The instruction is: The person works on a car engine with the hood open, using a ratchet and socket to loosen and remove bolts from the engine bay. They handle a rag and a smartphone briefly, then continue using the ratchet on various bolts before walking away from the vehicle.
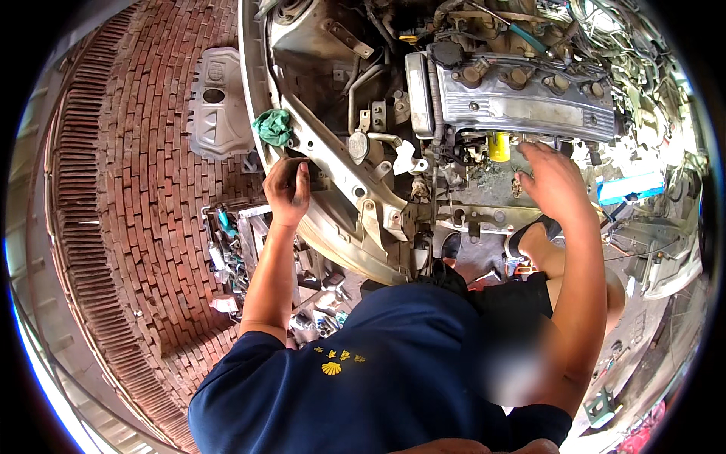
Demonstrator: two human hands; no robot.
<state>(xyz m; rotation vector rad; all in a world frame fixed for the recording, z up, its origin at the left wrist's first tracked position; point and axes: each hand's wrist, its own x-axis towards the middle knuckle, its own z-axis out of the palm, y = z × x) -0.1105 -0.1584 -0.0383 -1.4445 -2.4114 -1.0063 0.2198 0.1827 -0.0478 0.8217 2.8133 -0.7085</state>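
My left hand [286, 185] rests at the fender edge [261, 113] of the car, fingers curled over the rim and thumb out. Just beyond it lies a crumpled green rag [272, 127] on the bodywork. Over the engine bay, my right hand [552, 178] reaches in below the silver engine cover [522, 94]. Its index finger and thumb are apart, close to a yellow cylinder [499, 146] under the engine. A small brown piece [517, 187] shows beside the thumb; whether they touch I cannot tell.
A grey metal pan [221, 102] lies on the brick floor [151, 197] to the left. Tools and small parts crowd a stand [227, 242] nearby. A teal-handled screwdriver [528, 36] lies across the engine top. A blue-and-white box [630, 188] sits at right, beyond my right arm.
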